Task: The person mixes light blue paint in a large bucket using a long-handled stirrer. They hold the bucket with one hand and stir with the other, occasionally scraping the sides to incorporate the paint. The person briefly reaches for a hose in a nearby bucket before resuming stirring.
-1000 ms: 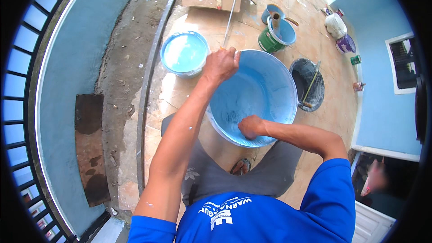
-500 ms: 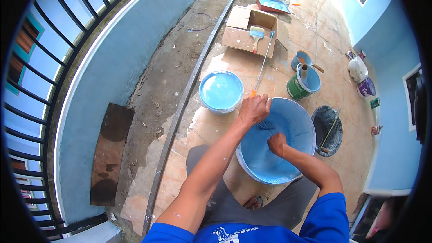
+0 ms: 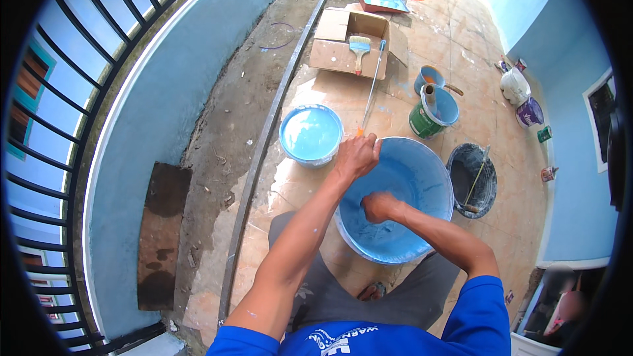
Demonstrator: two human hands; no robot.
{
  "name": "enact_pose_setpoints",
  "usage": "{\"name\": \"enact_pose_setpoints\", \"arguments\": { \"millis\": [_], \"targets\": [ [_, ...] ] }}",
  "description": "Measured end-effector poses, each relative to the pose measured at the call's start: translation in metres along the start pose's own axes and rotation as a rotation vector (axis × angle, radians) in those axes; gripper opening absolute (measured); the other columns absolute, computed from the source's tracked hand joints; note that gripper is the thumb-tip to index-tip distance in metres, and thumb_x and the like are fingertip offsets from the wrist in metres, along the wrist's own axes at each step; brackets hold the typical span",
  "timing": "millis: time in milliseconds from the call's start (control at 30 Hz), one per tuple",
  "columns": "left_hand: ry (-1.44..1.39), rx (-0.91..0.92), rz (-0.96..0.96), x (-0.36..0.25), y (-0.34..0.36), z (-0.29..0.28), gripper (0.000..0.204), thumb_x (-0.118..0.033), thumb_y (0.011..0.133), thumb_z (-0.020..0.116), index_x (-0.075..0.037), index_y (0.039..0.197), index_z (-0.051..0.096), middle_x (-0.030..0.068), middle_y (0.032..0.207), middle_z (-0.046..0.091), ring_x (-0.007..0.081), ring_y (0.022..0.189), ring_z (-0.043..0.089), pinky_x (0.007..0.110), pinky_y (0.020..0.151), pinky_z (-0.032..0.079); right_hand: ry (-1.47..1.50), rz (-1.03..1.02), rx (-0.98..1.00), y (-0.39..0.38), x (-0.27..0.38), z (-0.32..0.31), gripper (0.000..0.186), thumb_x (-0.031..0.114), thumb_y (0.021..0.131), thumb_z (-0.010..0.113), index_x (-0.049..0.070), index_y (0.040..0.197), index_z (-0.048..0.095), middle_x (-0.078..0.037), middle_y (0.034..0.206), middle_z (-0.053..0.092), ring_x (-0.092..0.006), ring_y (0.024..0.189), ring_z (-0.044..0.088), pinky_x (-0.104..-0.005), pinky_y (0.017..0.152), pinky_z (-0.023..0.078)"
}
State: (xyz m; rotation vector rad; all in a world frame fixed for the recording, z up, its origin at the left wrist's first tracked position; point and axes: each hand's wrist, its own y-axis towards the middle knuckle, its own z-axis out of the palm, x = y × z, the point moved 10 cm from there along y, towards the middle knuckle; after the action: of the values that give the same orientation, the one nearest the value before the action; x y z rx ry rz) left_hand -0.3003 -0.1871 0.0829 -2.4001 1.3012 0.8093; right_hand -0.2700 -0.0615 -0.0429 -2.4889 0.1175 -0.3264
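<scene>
A large bucket (image 3: 432,171), coated inside with light blue paint, stands between my knees. My left hand (image 3: 359,155) is closed over its far-left rim. Inside, my right hand (image 3: 379,207) is closed low in the bucket, near its left wall; the paintbrush it grips is hidden under the fingers now, though its bristles showed earlier. Left of the bucket stands a pail (image 3: 311,133) full of light blue paint. A long-handled roller pole (image 3: 374,89) leans on a cardboard box (image 3: 336,60), its orange end close to my left hand.
A wide paintbrush (image 3: 360,49) rests on the box. To the right are a green pail (image 3: 422,122), a small blue pot (image 3: 428,78) and a dark bucket (image 3: 484,201) with a stick. A red paint tray (image 3: 382,1) lies beyond. A low wall (image 3: 158,86) runs along the left.
My right hand has moved left inside the bucket, and the brush bristles are now covered. My left hand stays on the rim. The whole view has shifted slightly.
</scene>
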Motion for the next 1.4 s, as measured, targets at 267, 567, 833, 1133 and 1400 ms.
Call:
{"name": "enact_pose_setpoints", "arguments": {
  "millis": [267,567,833,1133,1400],
  "targets": [
    [0.000,-0.120,0.080,-0.004,0.004,-0.002,0.036,-0.034,0.102,0.052,-0.003,0.092,0.067,0.0271,0.083,0.071,0.0477,0.081,0.070,0.057,0.076,0.055,-0.365,0.168,-0.011,0.015,-0.086,0.064,0.022,0.017,0.088,0.062,0.015,0.097,0.081,-0.008,0.098,0.079,-0.0252,0.094,0.076,-0.0413,0.075,0.059],
    [-0.022,-0.108,0.081,-0.004,0.002,0.001,0.036,-0.034,0.102,0.051,-0.004,0.092,0.067,0.0278,0.083,0.071,0.0479,0.081,0.070,0.057,0.075,0.055,-0.026,-0.035,0.425,-0.039,0.013,0.087,0.031,0.019,0.081,0.064,0.006,0.104,0.079,-0.020,0.106,0.076,-0.0358,0.100,0.074,-0.0474,0.084,0.058],
    [-0.021,-0.114,0.087,-0.009,0.004,-0.001,0.036,-0.035,0.102,0.051,-0.004,0.091,0.068,0.0276,0.083,0.071,0.0477,0.081,0.070,0.056,0.075,0.055,-0.162,0.131,-0.204,0.012,-0.041,0.010,0.021,0.019,0.085,0.065,0.009,0.094,0.080,-0.015,0.094,0.077,-0.0329,0.093,0.075,-0.0447,0.076,0.059],
    [-0.025,-0.143,0.083,-0.003,0.001,-0.003,0.037,-0.035,0.102,0.051,-0.004,0.092,0.068,0.0273,0.083,0.071,0.0480,0.081,0.070,0.057,0.077,0.055,-0.318,0.081,0.286,-0.024,-0.049,0.105,0.025,0.016,0.083,0.063,0.011,0.101,0.081,-0.010,0.109,0.078,-0.0295,0.104,0.074,-0.0453,0.083,0.058],
    [-0.022,-0.088,0.062,-0.004,0.002,-0.002,0.036,-0.035,0.102,0.052,-0.003,0.098,0.068,0.0269,0.086,0.071,0.0469,0.084,0.070,0.057,0.077,0.055,-0.034,-0.283,0.204,-0.017,0.029,0.065,0.027,0.014,0.078,0.062,0.003,0.097,0.077,-0.023,0.094,0.075,-0.0392,0.091,0.074,-0.0480,0.074,0.058]
  ]
}}
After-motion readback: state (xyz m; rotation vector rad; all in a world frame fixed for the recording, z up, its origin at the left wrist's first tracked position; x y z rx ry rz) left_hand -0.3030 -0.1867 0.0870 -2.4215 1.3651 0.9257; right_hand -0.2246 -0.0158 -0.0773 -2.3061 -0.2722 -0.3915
